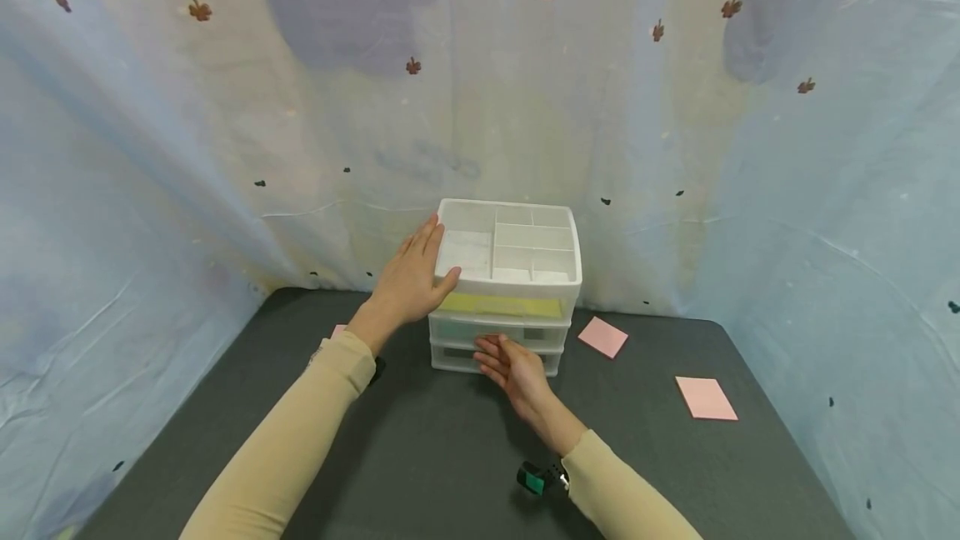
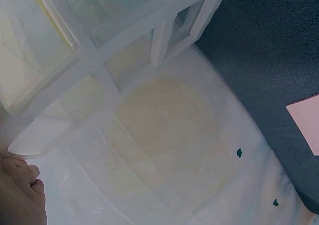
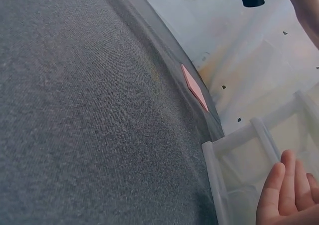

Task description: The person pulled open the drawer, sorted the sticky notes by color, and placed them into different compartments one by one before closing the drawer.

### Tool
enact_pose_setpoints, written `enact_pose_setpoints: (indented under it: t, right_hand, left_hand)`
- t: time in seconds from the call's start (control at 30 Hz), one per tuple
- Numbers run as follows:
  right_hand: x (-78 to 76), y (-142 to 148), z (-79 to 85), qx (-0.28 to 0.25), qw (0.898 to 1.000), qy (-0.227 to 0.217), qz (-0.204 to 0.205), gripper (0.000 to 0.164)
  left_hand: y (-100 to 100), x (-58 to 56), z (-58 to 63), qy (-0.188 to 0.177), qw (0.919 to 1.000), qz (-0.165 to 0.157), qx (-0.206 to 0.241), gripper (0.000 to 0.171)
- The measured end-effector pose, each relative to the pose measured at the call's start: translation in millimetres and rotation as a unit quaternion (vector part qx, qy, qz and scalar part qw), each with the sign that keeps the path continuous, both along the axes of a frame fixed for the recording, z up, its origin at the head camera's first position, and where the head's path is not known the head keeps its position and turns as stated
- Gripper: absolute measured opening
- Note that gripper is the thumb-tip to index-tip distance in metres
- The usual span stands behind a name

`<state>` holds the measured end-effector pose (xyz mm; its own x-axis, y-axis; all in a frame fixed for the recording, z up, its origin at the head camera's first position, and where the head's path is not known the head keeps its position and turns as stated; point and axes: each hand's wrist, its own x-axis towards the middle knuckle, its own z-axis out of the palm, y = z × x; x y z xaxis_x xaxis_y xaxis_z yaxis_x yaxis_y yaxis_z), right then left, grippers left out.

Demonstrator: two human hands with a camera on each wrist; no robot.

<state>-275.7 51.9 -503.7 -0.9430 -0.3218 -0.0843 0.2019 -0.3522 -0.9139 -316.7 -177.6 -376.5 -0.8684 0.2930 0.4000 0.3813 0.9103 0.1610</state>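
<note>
A white plastic drawer organizer (image 1: 517, 282) stands on the dark table, with a divided tray on top and translucent drawers below. Something yellow (image 1: 502, 305) shows through its upper drawer. My left hand (image 1: 412, 277) rests along the organizer's upper left side, fingers extended and thumb at the front rim. In the left wrist view part of that hand (image 2: 22, 192) appears at the lower left beside the frame. Palm up, my right hand (image 1: 517, 369) has its fingertips at the front of the middle drawer (image 1: 457, 330). Its loosely bent fingers (image 3: 288, 185) overlap the drawer fronts in the right wrist view.
Two pink square pads (image 1: 603, 337) lie on the table right of the organizer, the second pad (image 1: 707, 398) nearer the right edge. A third pink piece (image 1: 339, 329) peeks out behind the left forearm. A patterned curtain (image 1: 525, 107) hangs behind and around the table.
</note>
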Motion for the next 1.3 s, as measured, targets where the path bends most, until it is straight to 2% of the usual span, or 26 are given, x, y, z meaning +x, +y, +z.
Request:
enact_pose_setpoints:
  t: [0.23, 0.43, 0.6, 0.73, 0.87, 1.0, 1.07, 1.17, 1.3]
  right_hand:
    - [10.6, 11.2, 3.8, 0.025, 0.999, 0.024, 0.033, 0.056]
    - [27.1, 19.9, 18.7, 0.055, 0.995, 0.077, 0.02, 0.056]
    - [38.2, 26.2, 37.1, 0.083, 0.984, 0.156, -0.011, 0.052]
    - [42.1, 33.4, 53.2, 0.121, 0.966, 0.227, -0.04, 0.042]
    - [39.7, 43.9, 69.7, 0.176, 0.929, 0.318, -0.066, 0.037]
    - [31.9, 55.6, 86.8, 0.219, 0.883, 0.404, -0.098, 0.04]
    - [25.7, 60.8, 94.7, 0.238, 0.855, 0.446, -0.121, 0.042]
    - [14.7, 67.7, 105.4, 0.267, 0.805, 0.506, -0.157, 0.046]
    - [0.8, 74.6, 118.1, 0.302, 0.753, 0.555, -0.183, 0.05]
  left_hand:
    - [0.2, 0.6, -0.2, -0.002, 1.0, 0.001, -0.006, 0.084]
    - [0.1, 0.4, 1.1, -0.003, 1.0, 0.004, -0.004, 0.084]
    - [0.2, -0.2, 0.8, -0.004, 0.9999, 0.008, -0.009, 0.084]
    - [0.6, -0.3, 0.3, -0.006, 0.9999, 0.009, -0.008, 0.084]
    - [0.7, 0.0, 0.2, -0.006, 0.9999, 0.007, -0.006, 0.083]
    - [0.6, 0.4, 0.8, -0.007, 0.9999, 0.006, -0.004, 0.083]
    - [0.4, 0.5, 1.1, -0.008, 0.9999, 0.005, -0.004, 0.083]
    - [0.3, 0.3, 1.4, -0.007, 1.0, 0.004, -0.003, 0.083]
    - [0.1, 0.2, 0.7, -0.006, 1.0, 0.005, -0.005, 0.083]
